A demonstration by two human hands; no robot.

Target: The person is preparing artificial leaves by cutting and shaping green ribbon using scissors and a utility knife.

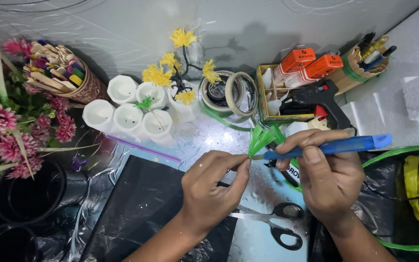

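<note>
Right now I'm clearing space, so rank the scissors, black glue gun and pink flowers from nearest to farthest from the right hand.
1. Scissors: just left of the right hand, below it.
2. Black glue gun: above it, among the boxes.
3. Pink flowers: far left edge.

Patterned table (209,138), scissors (277,225), white cups (127,119), tape rolls (229,92)

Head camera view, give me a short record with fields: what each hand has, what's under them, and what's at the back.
Left hand: fingers pinch the base of a green fringed strip
Right hand: holds a blue utility knife, its tip at the strip
Under hands: scissors, black sheet
Back middle: white cups, yellow flower sprig, tape rolls
Back right: black glue gun, orange boxes
Left: pink flowers, cup of craft sticks
</note>
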